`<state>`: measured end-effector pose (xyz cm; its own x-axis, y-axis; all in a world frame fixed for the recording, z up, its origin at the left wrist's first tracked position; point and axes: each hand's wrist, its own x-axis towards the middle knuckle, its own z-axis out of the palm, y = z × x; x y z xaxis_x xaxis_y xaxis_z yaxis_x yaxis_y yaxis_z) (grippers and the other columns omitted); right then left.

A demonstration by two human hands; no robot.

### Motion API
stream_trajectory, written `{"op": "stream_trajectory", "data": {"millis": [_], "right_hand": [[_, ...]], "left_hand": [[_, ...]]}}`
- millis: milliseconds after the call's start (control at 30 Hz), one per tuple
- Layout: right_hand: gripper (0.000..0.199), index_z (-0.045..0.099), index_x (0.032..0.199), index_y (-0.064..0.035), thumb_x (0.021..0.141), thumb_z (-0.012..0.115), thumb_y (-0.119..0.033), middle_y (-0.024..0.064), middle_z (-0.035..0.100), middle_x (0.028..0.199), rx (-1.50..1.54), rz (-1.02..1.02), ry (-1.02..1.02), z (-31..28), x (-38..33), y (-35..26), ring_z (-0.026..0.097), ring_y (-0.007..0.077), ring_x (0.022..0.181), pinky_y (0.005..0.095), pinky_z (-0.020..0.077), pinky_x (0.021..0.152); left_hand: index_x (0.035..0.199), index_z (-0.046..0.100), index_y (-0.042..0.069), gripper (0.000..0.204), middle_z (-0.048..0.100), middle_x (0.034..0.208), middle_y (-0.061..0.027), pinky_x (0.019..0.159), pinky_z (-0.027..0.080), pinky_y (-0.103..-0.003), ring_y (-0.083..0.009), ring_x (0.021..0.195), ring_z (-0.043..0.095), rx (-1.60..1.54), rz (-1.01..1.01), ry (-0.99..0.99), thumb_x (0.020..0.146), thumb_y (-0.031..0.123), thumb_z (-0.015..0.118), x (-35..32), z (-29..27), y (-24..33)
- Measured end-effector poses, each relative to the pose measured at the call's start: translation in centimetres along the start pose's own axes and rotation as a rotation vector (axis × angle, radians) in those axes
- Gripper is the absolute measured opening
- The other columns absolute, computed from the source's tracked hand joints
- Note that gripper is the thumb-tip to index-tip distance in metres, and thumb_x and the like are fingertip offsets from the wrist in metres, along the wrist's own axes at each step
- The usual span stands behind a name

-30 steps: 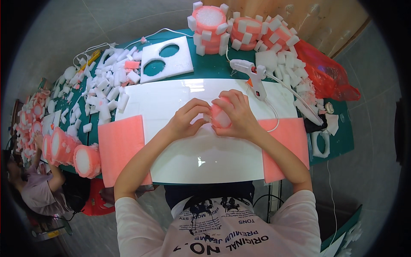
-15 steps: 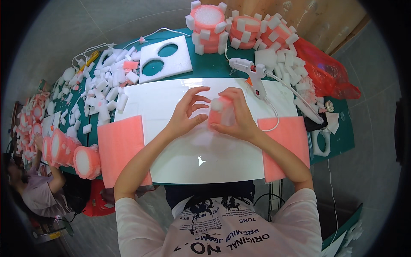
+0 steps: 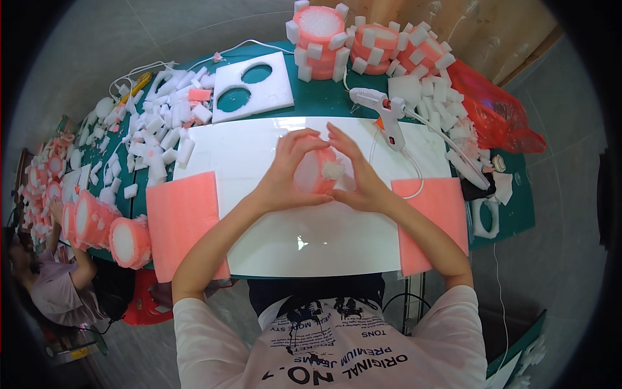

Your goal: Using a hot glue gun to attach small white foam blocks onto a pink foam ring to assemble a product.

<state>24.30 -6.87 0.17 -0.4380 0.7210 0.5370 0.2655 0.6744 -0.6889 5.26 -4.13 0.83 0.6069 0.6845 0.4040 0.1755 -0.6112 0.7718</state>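
Observation:
Above the white board (image 3: 311, 243) I hold a round foam piece (image 3: 311, 170), pale in the middle with a pink rim and a small white lump on its right side. Curled round its left side is my left hand (image 3: 285, 172), thumb below and fingers over the top. My right hand (image 3: 361, 178) grips the right side, with its thumb at the lower edge and fingertips near the top. The fingers hide part of the rim. A white glue gun (image 3: 383, 113) rests beyond my right hand.
Pink foam sheets flank the board, at left (image 3: 184, 227) and right (image 3: 431, 223). White foam offcuts (image 3: 162, 129) and a two-hole foam slab (image 3: 280, 84) lie far left. Round foam stacks (image 3: 319, 48) and a red plastic bag (image 3: 489, 110) stand behind. Another person (image 3: 65, 285) sits at left.
The foam piece has turned, bringing its pale round face toward the left. My left hand, previously apart from it, has closed round it. My right hand has shifted its grip.

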Motion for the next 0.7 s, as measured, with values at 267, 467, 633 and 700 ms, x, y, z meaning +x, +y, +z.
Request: {"op": "stream_trajectory", "data": {"millis": [267, 467, 633, 700], "right_hand": [[0.04, 0.05, 0.098, -0.0022, 0.068, 0.071, -0.019, 0.0081, 0.055, 0.081, -0.073, 0.288, 0.053, -0.7, 0.0, -2.0, 0.056, 0.0145, 0.065, 0.0255, 0.0447, 0.058], [0.026, 0.056, 0.086, 0.0004, 0.073, 0.067, -0.018, 0.0053, 0.055, 0.061, -0.022, 0.339, -0.015, -0.6, 0.0, -1.6, 0.053, 0.0113, 0.05, 0.0228, 0.0427, 0.049], [0.024, 0.057, 0.088, 0.0016, 0.075, 0.065, -0.017, 0.0055, 0.056, 0.062, 0.056, 0.361, -0.087, -1.3, 0.1, -1.7, 0.053, 0.0107, 0.051, 0.0224, 0.0428, 0.05], [0.023, 0.057, 0.088, 0.0023, 0.076, 0.064, -0.016, 0.0055, 0.057, 0.063, 0.26, 0.505, -0.133, -1.6, 0.4, -2.3, 0.053, 0.0103, 0.052, 0.023, 0.0425, 0.05]], "left_hand": [[0.1, 0.057, 0.025, 0.056, 0.04, 0.12, -0.0063, 0.088, 0.033, -0.047, -0.0375, 0.113, 0.031, 0.667, 0.231, 0.367, 0.048, 0.02, 0.077, -0.3, 0.9, 0.1], [0.094, 0.059, 0.025, 0.049, 0.041, 0.12, -0.0049, 0.085, 0.033, -0.047, -0.0379, 0.113, 0.032, 0.766, 0.342, 0.399, 0.048, 0.021, 0.076, -0.7, 1.5, -0.3], [0.094, 0.058, 0.025, 0.048, 0.042, 0.119, -0.0054, 0.086, 0.033, -0.048, -0.0391, 0.113, 0.032, 0.668, 0.322, 0.372, 0.049, 0.021, 0.076, -0.5, 1.6, -0.3], [0.094, 0.058, 0.024, 0.049, 0.041, 0.12, -0.0058, 0.087, 0.033, -0.049, -0.0399, 0.113, 0.031, 0.612, 0.317, 0.377, 0.049, 0.022, 0.076, -0.5, 1.5, -0.1]]}}
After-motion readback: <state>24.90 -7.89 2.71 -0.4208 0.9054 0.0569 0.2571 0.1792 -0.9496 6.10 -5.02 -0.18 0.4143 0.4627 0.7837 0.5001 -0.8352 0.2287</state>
